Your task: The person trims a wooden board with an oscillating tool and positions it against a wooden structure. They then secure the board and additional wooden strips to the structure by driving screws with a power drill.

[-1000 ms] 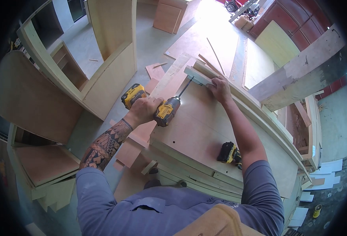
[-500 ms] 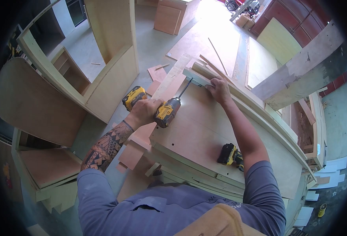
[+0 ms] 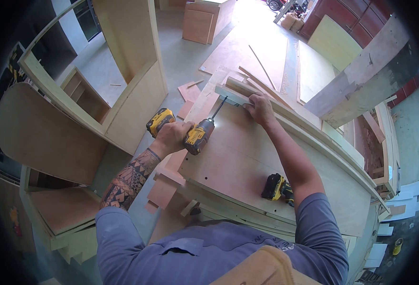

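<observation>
My left hand (image 3: 172,137) is wrapped round the grip of a yellow-and-black cordless driver (image 3: 200,135). Its long bit (image 3: 220,106) points away from me, with the tip at the face of a pale wooden strip (image 3: 230,97). A light from the driver falls on the plywood panel (image 3: 238,152) below. My right hand (image 3: 260,110) is closed on the strip just right of the bit, its thumb on the near side and fingers over the top. A second yellow-and-black cordless tool (image 3: 278,189) lies on the panel near my right elbow.
Long battens (image 3: 309,135) run along the panel's far edge. At left stand a curved wooden frame (image 3: 133,102) and a rounded panel (image 3: 45,135). Plywood offcuts (image 3: 162,190) lie left of the workpiece. A concrete pillar (image 3: 361,76) rises at right; large sheets (image 3: 252,47) lie on the floor ahead.
The view has shifted slightly, so most things sit a little differently in the picture. Both hands keep their holds, and the bit tip stays at the strip.
</observation>
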Motion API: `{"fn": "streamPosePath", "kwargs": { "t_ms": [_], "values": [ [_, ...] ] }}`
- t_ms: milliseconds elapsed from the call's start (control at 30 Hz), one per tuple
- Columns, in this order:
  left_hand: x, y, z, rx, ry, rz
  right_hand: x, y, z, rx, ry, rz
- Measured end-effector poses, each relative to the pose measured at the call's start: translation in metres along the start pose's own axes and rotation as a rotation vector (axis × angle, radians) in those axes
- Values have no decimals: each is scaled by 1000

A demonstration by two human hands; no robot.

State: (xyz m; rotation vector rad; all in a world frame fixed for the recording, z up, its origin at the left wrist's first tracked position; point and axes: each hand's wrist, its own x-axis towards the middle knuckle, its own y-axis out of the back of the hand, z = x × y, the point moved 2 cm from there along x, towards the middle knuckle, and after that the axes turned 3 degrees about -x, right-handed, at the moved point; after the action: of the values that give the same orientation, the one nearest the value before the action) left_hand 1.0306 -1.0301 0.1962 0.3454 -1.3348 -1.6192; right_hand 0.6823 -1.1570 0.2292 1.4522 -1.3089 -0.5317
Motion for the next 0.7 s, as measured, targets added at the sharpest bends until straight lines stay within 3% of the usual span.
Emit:
{"fn": "streamPosePath", "kwargs": {
  "t_ms": [700],
  "values": [
    [10, -14, -9, -84, 60, -49, -1, 4, -9, -44, 5, 0]
  ]
}}
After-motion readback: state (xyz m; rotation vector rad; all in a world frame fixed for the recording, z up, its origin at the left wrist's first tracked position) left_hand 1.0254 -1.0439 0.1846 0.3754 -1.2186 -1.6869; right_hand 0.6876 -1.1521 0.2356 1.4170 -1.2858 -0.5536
